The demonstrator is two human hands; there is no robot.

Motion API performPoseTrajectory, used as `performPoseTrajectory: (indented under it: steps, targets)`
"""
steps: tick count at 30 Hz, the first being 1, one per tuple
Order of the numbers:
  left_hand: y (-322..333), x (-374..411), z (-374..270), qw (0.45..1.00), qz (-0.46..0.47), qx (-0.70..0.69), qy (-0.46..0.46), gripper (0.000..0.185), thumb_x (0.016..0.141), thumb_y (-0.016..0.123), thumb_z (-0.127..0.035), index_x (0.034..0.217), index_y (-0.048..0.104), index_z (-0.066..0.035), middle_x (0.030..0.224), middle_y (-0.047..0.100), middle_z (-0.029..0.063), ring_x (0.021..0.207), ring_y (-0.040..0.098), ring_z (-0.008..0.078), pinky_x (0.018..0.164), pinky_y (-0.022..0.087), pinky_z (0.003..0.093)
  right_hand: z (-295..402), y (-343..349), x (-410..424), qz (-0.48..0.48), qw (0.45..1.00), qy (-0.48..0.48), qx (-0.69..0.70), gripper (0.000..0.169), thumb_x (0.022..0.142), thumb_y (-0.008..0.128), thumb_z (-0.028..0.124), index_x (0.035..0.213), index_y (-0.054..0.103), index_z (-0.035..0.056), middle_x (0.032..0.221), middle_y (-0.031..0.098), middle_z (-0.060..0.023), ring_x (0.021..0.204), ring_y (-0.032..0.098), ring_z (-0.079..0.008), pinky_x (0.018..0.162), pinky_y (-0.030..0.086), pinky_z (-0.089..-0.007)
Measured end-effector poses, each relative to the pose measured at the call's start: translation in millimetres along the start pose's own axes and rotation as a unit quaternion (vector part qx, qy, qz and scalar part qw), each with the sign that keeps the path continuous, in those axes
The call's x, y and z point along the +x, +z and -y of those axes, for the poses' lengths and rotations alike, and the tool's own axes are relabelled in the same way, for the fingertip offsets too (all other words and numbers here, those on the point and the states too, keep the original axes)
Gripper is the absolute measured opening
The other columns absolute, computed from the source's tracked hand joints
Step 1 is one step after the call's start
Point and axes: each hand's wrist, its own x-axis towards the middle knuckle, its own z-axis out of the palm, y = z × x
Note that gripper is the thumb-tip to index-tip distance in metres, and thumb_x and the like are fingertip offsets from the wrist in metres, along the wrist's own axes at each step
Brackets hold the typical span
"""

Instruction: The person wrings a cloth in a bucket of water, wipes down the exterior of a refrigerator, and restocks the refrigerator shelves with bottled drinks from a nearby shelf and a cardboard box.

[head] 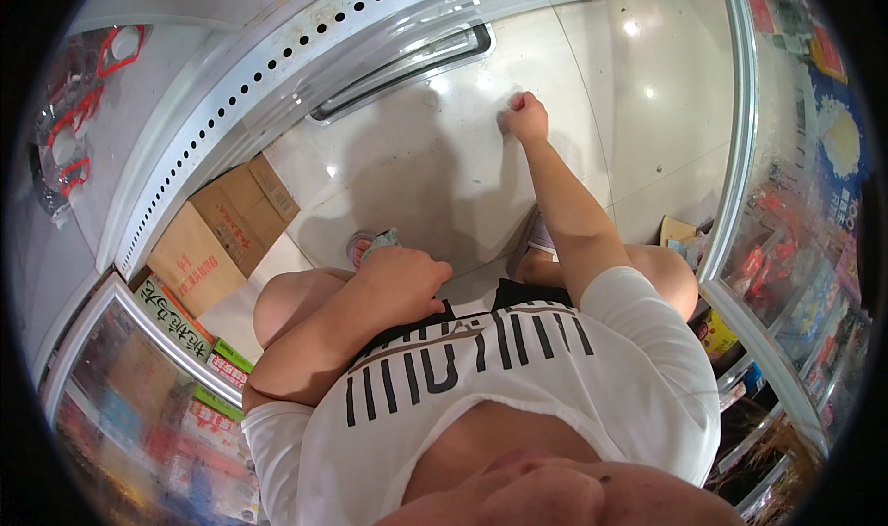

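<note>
My left hand [406,284] is curled in front of my lap, thumb and index finger towards the right. A crumpled grey-green cloth [383,240] sticks out from the far side of this fist, above my left sandal [357,243]; the grip itself is hidden beneath the hand. My right arm reaches forward, and my right hand [527,118] is low over the glossy pale tile floor [479,151], its fingers bent. Whether something small is between those fingertips, or whether they touch the tile, I cannot tell.
Ahead and left is a white cabinet edge with round holes [258,76]. Cardboard boxes [239,207] stand beneath it. A metal-framed glass panel [139,380] is at lower left; another glass-fronted case [777,248] with packaged goods is at right. My right slipper [538,238] is on the floor.
</note>
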Motion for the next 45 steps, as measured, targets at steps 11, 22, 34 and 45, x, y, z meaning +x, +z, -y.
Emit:
performPoseTrajectory:
  steps: [11,22,34,45]
  targets:
    - [0,-1,2,1.000,0.008,0.013,0.004,0.032,0.078,0.073,-0.036,0.094,0.065,-0.009,0.078,0.067,0.0134,0.079,0.067,0.0350,0.067,0.053,0.0463,104,43,12,0.070,0.980,-0.032,0.181,0.026,0.069,0.073,0.014,0.093,0.066,0.0086,0.087,0.066,-0.0104,0.078,0.066,-0.0254,0.073,0.055,-0.0348]
    - [-3,1,-3,0.999,0.047,0.019,0.000,0.033,0.075,0.074,-0.033,0.095,0.068,-0.007,0.087,0.070,0.0155,0.087,0.068,0.0346,0.075,0.054,0.0462,98,73,-32,0.096,0.912,-0.313,-0.247,0.018,0.088,0.054,0.016,0.103,0.061,0.0118,0.111,0.056,-0.0150,0.095,0.060,-0.0348,0.075,0.055,-0.0458]
    - [0,1,9,0.998,0.057,0.017,-0.012,0.040,0.079,0.071,-0.038,0.111,0.067,-0.014,0.092,0.070,0.0134,0.089,0.067,0.0349,0.077,0.053,0.0461,106,68,-15,0.096,0.959,-0.205,-0.173,0.012,0.084,0.060,0.010,0.095,0.066,0.0090,0.104,0.060,-0.0115,0.093,0.063,-0.0297,0.075,0.056,-0.0394]
    - [-18,-7,27,0.999,-0.035,-0.016,-0.021,0.045,0.078,0.074,-0.038,0.114,0.066,-0.013,0.091,0.070,0.0121,0.088,0.068,0.0320,0.076,0.053,0.0452,219,-78,-44,0.060,0.893,-0.101,0.434,0.031,0.090,0.063,0.005,0.119,0.054,-0.0013,0.112,0.059,-0.0092,0.086,0.063,-0.0172,0.075,0.056,-0.0282]
